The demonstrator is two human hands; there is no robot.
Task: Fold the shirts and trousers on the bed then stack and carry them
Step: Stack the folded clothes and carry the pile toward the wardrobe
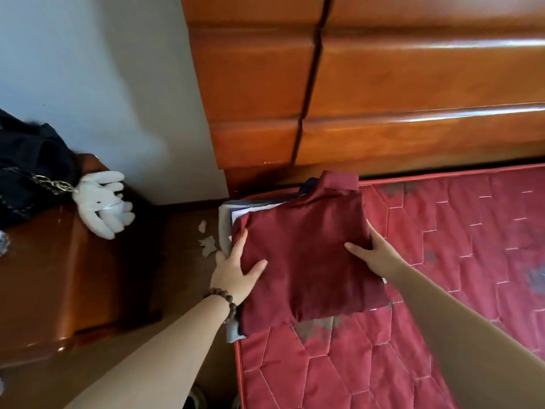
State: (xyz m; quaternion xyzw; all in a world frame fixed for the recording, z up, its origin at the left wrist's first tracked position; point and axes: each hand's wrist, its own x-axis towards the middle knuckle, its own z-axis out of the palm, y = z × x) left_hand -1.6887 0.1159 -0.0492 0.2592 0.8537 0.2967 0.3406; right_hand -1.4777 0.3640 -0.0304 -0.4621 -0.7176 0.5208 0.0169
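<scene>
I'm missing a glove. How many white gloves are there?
2, it seems: white gloves lying overlapped on the wooden nightstand left of the bed, beside dark clothing. Others may hide under it.

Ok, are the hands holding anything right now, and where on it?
Yes. Both hands grip the stack of folded clothes, maroon garment on top, at the mattress corner: the left hand at its left edge, the right hand at its right edge, thumbs on top.
</scene>
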